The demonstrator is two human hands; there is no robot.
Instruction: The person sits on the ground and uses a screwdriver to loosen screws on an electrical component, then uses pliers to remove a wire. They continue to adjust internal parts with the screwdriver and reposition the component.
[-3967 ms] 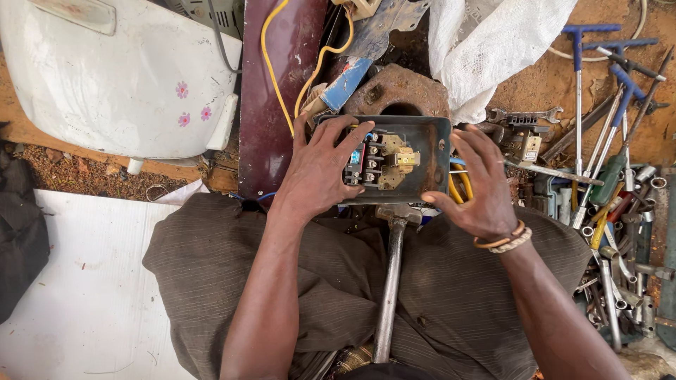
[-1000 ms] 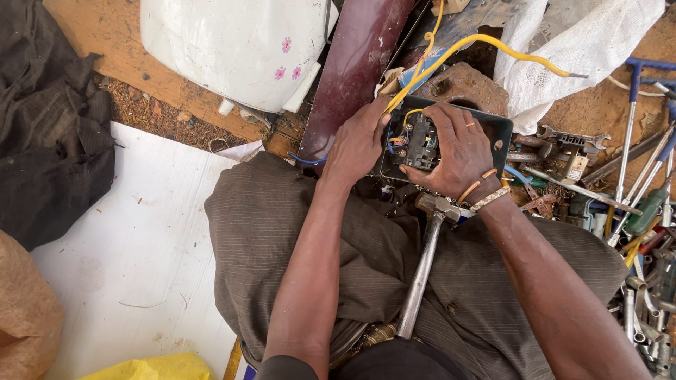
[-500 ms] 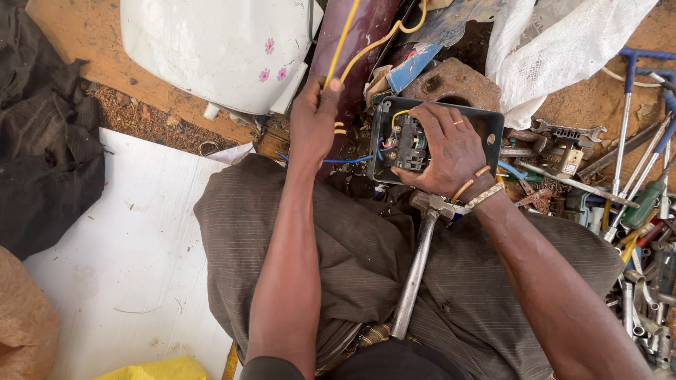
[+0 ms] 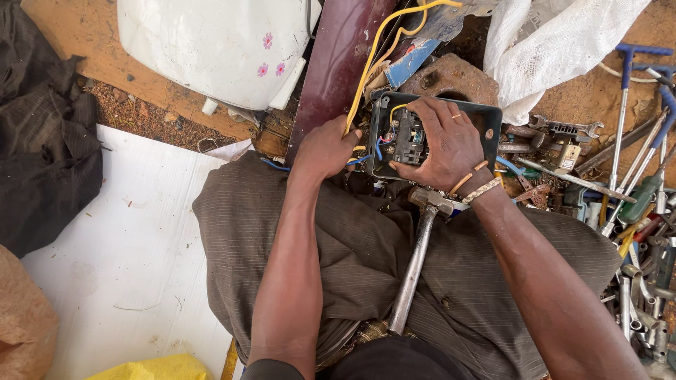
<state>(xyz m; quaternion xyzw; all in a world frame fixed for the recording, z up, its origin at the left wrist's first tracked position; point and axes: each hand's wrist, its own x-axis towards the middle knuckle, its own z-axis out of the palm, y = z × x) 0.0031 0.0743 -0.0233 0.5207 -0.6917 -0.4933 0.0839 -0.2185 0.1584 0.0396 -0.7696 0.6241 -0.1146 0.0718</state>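
– Where does the switch box (image 4: 486, 123) sit?
– Just past the knees, on the cluttered ground. It's a dark metal tray with square corners; inside is a black block of terminals (image 4: 407, 137). How many terminals I cannot count, since the right hand (image 4: 443, 144) lies spread over them, fingers pressing the block, and covers half the box.
– And the left hand (image 4: 325, 149)?
– Clenched at the box's left edge around one yellow wire (image 4: 366, 70) that curves up and off the top of the view. A blue wire (image 4: 360, 160) shows under its fingers; its ends are hidden.
– What lies on the lap?
– One hammer (image 4: 415, 264), smooth steel handle, head touching the right wrist, which wears two bracelets.
– Round about?
– Spanners and wrenches (image 4: 634, 176) heaped at the right, cut off there; a rusty plate (image 4: 458, 77) behind the box; a white sack (image 4: 549, 42).
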